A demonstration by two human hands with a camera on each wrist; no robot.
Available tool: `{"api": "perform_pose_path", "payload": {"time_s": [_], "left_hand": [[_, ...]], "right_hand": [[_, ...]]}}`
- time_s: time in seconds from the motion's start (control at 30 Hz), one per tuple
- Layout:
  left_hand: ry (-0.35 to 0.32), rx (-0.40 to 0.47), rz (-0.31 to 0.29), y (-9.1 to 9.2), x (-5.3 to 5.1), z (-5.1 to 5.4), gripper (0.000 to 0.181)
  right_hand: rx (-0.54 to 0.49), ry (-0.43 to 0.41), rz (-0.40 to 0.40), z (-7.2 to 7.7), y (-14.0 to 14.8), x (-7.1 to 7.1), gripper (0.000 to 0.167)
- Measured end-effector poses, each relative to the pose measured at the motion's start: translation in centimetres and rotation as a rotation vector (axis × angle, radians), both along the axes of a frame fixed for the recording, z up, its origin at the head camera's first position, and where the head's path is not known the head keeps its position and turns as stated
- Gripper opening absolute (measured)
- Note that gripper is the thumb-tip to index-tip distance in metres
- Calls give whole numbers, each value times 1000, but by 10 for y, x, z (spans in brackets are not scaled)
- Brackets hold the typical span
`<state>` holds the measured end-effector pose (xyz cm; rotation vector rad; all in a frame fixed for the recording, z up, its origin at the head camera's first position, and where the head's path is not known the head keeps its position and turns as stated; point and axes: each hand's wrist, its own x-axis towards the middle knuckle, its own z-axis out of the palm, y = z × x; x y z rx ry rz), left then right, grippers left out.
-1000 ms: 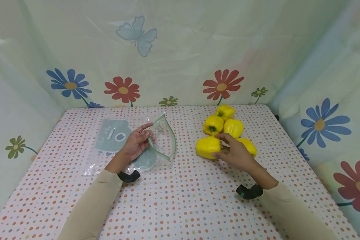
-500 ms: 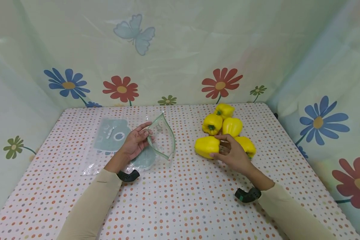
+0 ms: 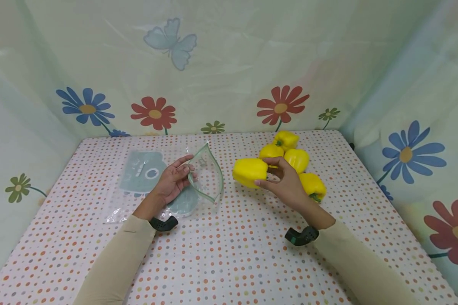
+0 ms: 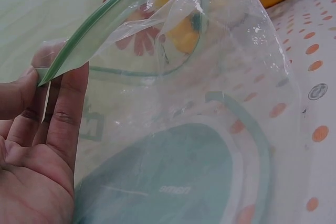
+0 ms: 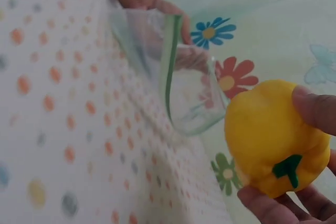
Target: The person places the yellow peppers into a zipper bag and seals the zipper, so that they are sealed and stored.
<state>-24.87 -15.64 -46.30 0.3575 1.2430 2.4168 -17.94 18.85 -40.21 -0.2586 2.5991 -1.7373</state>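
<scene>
My left hand (image 3: pixel 173 181) pinches the green zip edge of a clear zip-lock bag (image 4: pixel 152 90) between thumb and fingers. The bag's mouth gapes toward the right, and its printed body lies along the table. In my right hand (image 3: pixel 286 182) is a yellow bell pepper (image 3: pixel 249 173), gripped at its stem end by thumb and fingers. Its green stem faces the camera in the right wrist view, where the pepper (image 5: pixel 275 135) appears lifted off the table. A gap separates it from the bag's opening.
Several more yellow bell peppers (image 3: pixel 297 160) are grouped at the back right, just beyond my right hand. One pepper (image 3: pixel 313 185) sits nearer, right of that hand. The table (image 3: pixel 213 254) wears a dotted cloth. Behind it hangs a flowered curtain (image 3: pixel 229 63).
My right hand has raised the yellow bell pepper from the table and carried it left toward the bag. The left hand and the bag have stayed nearly still.
</scene>
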Motion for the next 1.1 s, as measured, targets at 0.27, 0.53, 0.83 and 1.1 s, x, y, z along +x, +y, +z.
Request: {"api": "perform_pose_path", "payload": {"time_s": [0.27,0.53,0.83,1.1], "left_hand": [[-3,-5,-3,0,1,-1,41],[-30,-34,7,2,3,-1,42],[-21,1,-11,2,2,3,41],[-2,101,-15,-2,2,6,38]], "right_hand": [[-621,-194,90,-3,-49,-29,56],[-867,-278,223,-20,-88,-47,33],[-842,-352,159,-40,-94,-54,45],[-729,-310,134,-43,-98,-56,55]]}}
